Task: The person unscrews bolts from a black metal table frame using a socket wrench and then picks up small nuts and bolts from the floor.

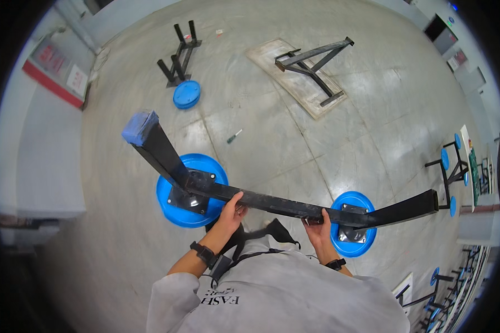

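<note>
A black metal stool frame (278,203) spans the view in front of me, a long bar with a square-tube leg rising at each end. Blue tape or a cap covers the tip of the left leg (161,152). Round blue seats are bolted on by black plates, one left seat (219,166) and one right seat (347,201), below the bar. My left hand (230,215) grips the bar just right of the left seat, thumb on top. My right hand (319,230) holds it beside the right seat, with its fingers partly hidden under the bar.
Beyond lies a screwdriver (234,136) on the floor. Another black frame (186,55) stands behind a loose blue seat (186,94). A tabletop board (311,102) carries a black leg frame (311,66). Assembled stools (453,172) line the right side; a red-edged cabinet (55,86) is at left.
</note>
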`<action>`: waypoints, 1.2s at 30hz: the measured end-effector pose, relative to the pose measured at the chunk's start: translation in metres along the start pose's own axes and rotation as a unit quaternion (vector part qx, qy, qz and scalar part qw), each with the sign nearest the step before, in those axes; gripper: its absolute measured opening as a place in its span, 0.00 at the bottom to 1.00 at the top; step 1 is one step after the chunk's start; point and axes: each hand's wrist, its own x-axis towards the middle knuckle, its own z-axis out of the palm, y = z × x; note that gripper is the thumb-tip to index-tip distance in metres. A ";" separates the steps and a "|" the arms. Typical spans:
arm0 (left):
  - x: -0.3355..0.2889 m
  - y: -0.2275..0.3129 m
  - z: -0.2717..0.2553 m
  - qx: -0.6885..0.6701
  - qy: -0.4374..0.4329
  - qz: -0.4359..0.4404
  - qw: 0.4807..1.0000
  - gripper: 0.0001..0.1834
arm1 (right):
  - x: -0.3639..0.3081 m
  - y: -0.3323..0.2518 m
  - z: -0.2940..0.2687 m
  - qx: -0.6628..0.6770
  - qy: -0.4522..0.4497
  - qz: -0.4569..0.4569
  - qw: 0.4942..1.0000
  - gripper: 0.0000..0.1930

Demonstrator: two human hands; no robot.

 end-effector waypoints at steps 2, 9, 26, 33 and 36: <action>0.036 0.054 0.013 0.044 -0.011 -0.031 0.998 0.11 | 0.028 0.023 0.038 0.026 0.013 -0.026 0.999 0.11; 0.200 0.238 0.078 0.088 -0.038 -0.083 0.992 0.13 | 0.134 0.078 0.217 0.077 0.024 -0.075 0.994 0.12; 0.707 0.441 0.123 0.225 -0.010 -0.158 0.961 0.11 | 0.621 0.221 0.355 0.226 0.084 -0.068 0.968 0.10; 0.742 0.450 0.100 0.298 0.047 -0.167 0.939 0.14 | 0.655 0.251 0.339 0.218 0.079 -0.030 0.972 0.11; 0.814 0.468 0.098 0.277 0.002 -0.176 0.945 0.15 | 0.712 0.268 0.349 0.207 0.045 -0.063 0.975 0.10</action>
